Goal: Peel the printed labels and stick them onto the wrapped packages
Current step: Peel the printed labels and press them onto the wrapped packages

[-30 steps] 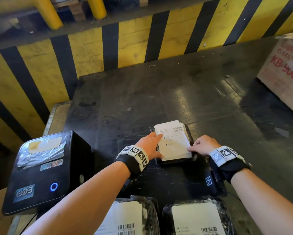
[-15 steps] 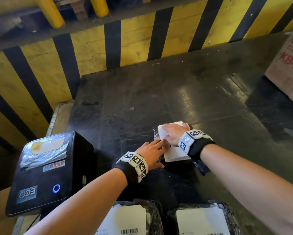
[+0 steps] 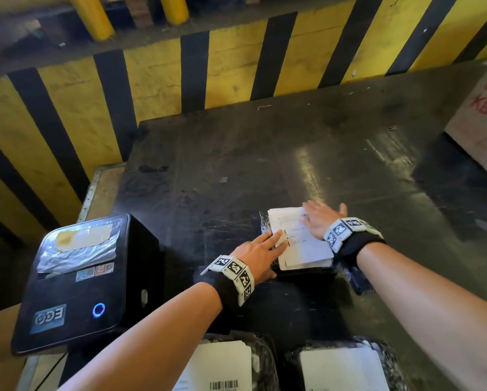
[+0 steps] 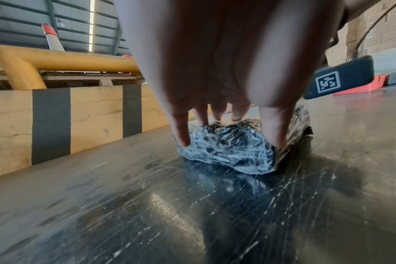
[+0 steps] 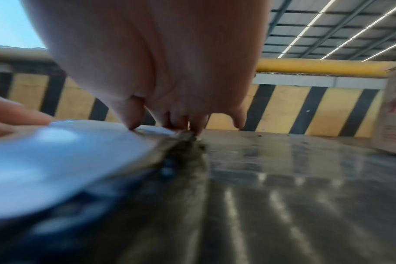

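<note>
A black package wrapped in clear film (image 4: 228, 150) lies mid-table, with a white printed label (image 3: 304, 246) on its top. My left hand (image 3: 260, 253) lies flat at the package's left edge, straight fingers on the label's left side and thumb against the near side (image 4: 274, 132). My right hand (image 3: 319, 218) is flat on the label's far right part, fingers spread and pressing down (image 5: 185, 123). Two more wrapped packages with labels (image 3: 219, 365) (image 3: 343, 368) sit at the near edge.
A black label printer (image 3: 76, 280) with a lit blue ring stands at the left. A cardboard box with red print (image 3: 481, 119) sits at the far right. A yellow-and-black striped barrier (image 3: 236, 60) runs behind the dark table (image 3: 236, 159).
My right hand swept from the label's near right corner across its far left and now rests on the far right part. The left hand's fingers straightened onto the label's left edge.
</note>
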`<state>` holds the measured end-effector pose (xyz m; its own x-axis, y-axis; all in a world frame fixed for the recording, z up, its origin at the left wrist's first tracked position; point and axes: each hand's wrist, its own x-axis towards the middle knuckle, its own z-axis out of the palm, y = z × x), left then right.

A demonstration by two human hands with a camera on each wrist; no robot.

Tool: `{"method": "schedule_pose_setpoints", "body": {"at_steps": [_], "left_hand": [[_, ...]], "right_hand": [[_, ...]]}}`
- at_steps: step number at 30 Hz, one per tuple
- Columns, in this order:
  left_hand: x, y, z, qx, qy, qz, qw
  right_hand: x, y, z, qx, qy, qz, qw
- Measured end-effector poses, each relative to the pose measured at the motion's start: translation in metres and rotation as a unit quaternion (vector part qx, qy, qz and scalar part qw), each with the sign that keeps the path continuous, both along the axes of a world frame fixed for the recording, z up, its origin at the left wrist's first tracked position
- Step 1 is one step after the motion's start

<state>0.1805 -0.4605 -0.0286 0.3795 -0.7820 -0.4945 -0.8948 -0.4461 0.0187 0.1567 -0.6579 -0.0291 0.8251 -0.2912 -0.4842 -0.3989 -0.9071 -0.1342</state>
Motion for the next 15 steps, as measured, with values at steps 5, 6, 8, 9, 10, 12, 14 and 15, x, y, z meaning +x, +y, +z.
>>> {"method": "schedule_pose_setpoints", "body": {"at_steps": [5, 6, 8, 9, 10, 12, 14, 15], "left_hand": [[0.0, -0.001, 0.0, -0.016, 0.015, 0.01, 1.0], [0.0, -0.001, 0.0, -0.025, 0.02, 0.015, 0.999], [-0.001, 0.0, 0.001, -0.044, 0.027, 0.029, 0.998], [-0.001, 0.0, 0.002, -0.049, 0.028, 0.032, 0.998], [-0.001, 0.0, 0.002, -0.048, 0.028, 0.032, 0.998], [0.001, 0.0, 0.004, -0.045, 0.027, 0.031, 0.998], [0.001, 0.001, 0.006, -0.043, 0.031, 0.033, 0.998], [0.001, 0.0, 0.007, -0.042, 0.027, 0.032, 0.998]], "right_hand": [[-0.019, 0.008, 0.014, -0.013, -0.019, 0.05, 0.998], [-0.026, 0.019, 0.015, -0.001, -0.026, 0.079, 0.997], [-0.044, 0.039, 0.012, 0.022, -0.02, 0.125, 0.992], [-0.054, 0.042, 0.009, 0.028, -0.018, 0.133, 0.991], [-0.061, 0.04, 0.007, 0.03, -0.016, 0.129, 0.991], [-0.068, 0.023, 0.004, 0.018, -0.005, 0.102, 0.995], [-0.066, 0.006, 0.005, -0.002, 0.019, 0.073, 0.997], [-0.064, 0.001, 0.008, -0.012, 0.026, 0.061, 0.998]]}}
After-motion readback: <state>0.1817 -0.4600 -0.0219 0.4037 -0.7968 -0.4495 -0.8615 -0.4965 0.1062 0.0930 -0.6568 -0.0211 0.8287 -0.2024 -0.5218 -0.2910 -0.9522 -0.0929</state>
